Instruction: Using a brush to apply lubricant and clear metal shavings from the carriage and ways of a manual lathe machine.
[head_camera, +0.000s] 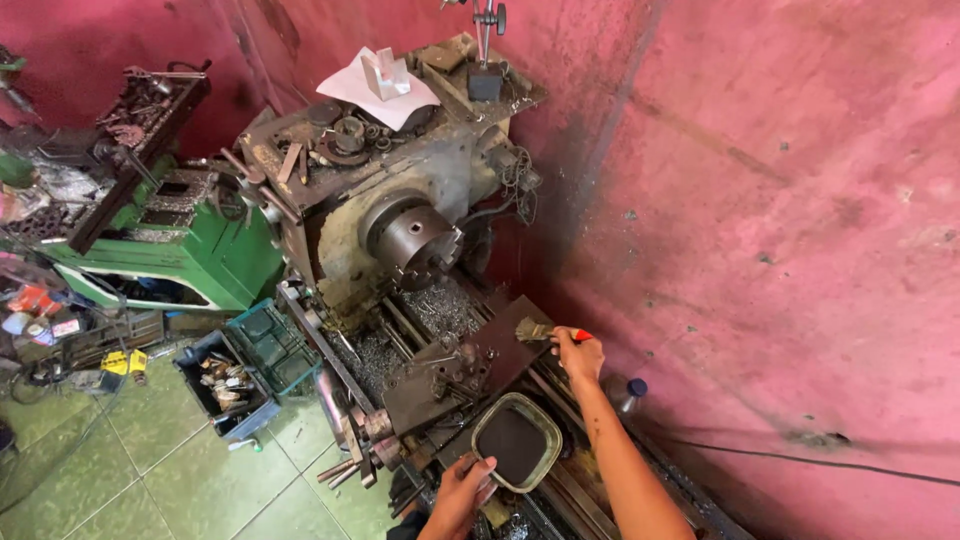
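Head view, looking down on a lathe jammed against a pink wall.

Right hand is clenched round a brush with a red handle. Bristles point left and sit over the right edge of the carriage, near the wall side. Can't tell whether the bristles touch the metal.

Left hand grips the near rim of a tray: rectangular, rounded corners, dark inside. Tray sits just in front of the carriage, between the 2 hands, tilted slightly towards the camera. Contents too dark to make out.

Chuck is above the carriage, jaws facing the camera. Metal chips lie on the bed between chuck and carriage.

On top of the headstock: white paper with a small pale block on it, plus loose tools and a dial stand.

Left of the lathe: green machine, 2 crates on the tiled floor, the green one beside the dark one, which holds small metal parts. A bottle with a dark cap stands by the wall, just right of the right forearm.
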